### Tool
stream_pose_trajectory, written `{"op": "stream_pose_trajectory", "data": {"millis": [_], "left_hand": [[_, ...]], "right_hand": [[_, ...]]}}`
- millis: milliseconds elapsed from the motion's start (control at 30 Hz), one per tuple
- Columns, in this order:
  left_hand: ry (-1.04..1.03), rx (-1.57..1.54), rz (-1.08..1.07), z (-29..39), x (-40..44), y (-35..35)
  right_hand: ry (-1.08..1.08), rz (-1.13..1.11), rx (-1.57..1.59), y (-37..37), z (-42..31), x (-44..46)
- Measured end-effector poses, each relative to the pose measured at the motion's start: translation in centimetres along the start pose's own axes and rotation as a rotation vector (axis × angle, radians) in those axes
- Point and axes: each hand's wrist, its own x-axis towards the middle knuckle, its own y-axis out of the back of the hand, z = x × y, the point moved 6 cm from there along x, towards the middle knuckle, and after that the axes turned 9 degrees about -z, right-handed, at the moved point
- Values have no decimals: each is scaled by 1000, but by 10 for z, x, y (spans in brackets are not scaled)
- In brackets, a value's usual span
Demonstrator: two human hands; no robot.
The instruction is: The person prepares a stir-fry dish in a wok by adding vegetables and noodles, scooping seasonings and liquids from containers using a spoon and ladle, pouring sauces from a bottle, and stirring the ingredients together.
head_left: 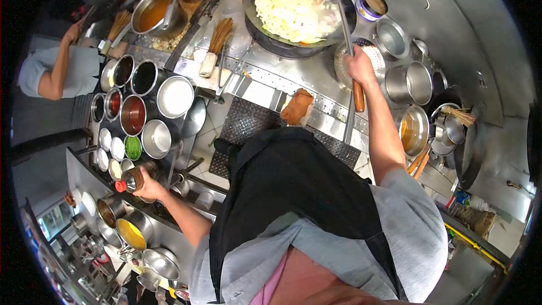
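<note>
While right grip holds ladle, arm outstretched, left grip round bottle

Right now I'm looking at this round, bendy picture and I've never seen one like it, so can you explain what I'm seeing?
There's no machine here, just a person's two bare hands. One camera, worn on the head, looks forward and down, so the wearer's black apron shows below; the wide view bends everything.

The right hand grips a long ladle, its bowl over a wok of pale chopped food. The left hand holds a red-capped bottle.

Beside the wok, on the right, stand steel pots. On the left are containers, some with dark or red contents. Another person is at upper left.
</note>
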Motion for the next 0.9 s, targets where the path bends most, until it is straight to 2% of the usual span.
{"op": "stream_pose_trajectory", "data": {"millis": [33,133,167,267,333,367,400,500,533,600,667,733,800,867,900], "left_hand": [[-40,15,-38,30,-4,11],[-92,-65,-224,96,-7,26],[-90,-84,-291,117,-8,27],[-146,-231,-501,164,-7,8],[-241,-242,-639,186,0,-19],[-199,-189,-744,218,-4,-35],[-265,-208,-755,215,4,-57],[-213,-318,-1131,270,-1,-126],[-220,-351,-1251,291,-4,-150],[-414,-226,-1366,361,-19,-179],[-494,-65,-1560,407,-31,-217],[-792,18,-1503,448,-40,-250],[-782,122,-1671,474,-52,-292],[-999,250,-1685,495,-67,-331],[-1103,249,-1713,501,-75,-352]], "right_hand": [[-87,-10,-18,5,-5,3],[-167,16,-278,12,-7,18],[-207,20,-250,9,-2,25],[-122,30,-220,-18,19,45],[-254,-187,472,-44,26,42],[-312,-286,818,-55,18,34],[-368,-326,1020,-57,9,27],[-470,-458,1599,-57,-14,14],[-470,-444,1600,-53,-18,11],[-463,-418,1606,-46,-37,-5],[-405,-285,1318,-37,-59,-24],[-380,-192,1020,-28,-77,-37],[-348,-125,688,-24,-81,-46],[-313,-58,389,-22,-100,-55],[-276,0,374,-21,-111,-61]]}}
